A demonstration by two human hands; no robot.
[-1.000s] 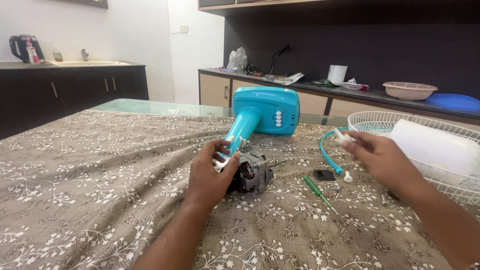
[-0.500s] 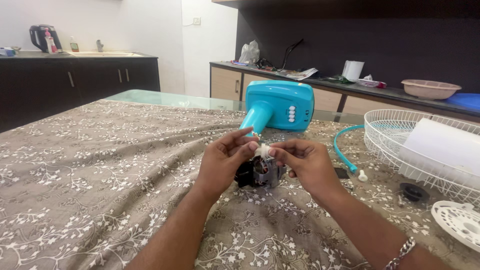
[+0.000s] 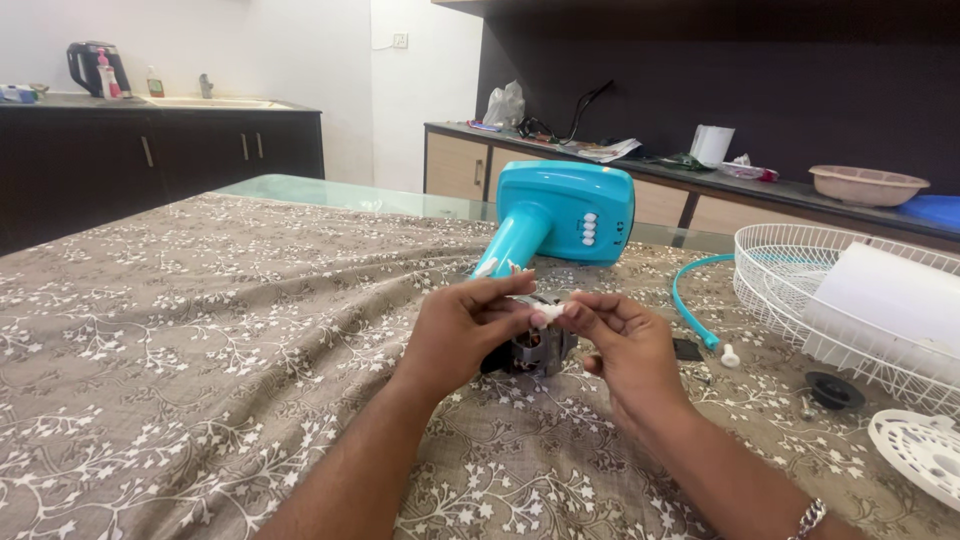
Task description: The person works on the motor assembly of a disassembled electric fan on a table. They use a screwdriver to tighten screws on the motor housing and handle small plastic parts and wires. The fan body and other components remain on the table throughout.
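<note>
A kitchen-like room: dark cabinets along the walls, a kettle (image 3: 88, 62) on the far counter, and in front a table under a brown floral cloth (image 3: 200, 340). A turquoise fan base (image 3: 570, 215) lies on its side mid-table, and everything else sits around it. Just in front of its neck rests the bare fan motor (image 3: 530, 350), and directly above the motor both hands meet. The left hand (image 3: 460, 335) and right hand (image 3: 620, 345) each pinch a small white piece (image 3: 552, 311) between thumb and forefinger, fingertips nearly touching, other fingers loosely curled. What the piece is, I cannot tell. Such fine work seems to go best with the wrists kept low near the motor and a light, steady grip. Right of the base lie a turquoise cord (image 3: 690, 300), a white wire fan guard (image 3: 830, 290) and a black knob (image 3: 833, 391).
</note>
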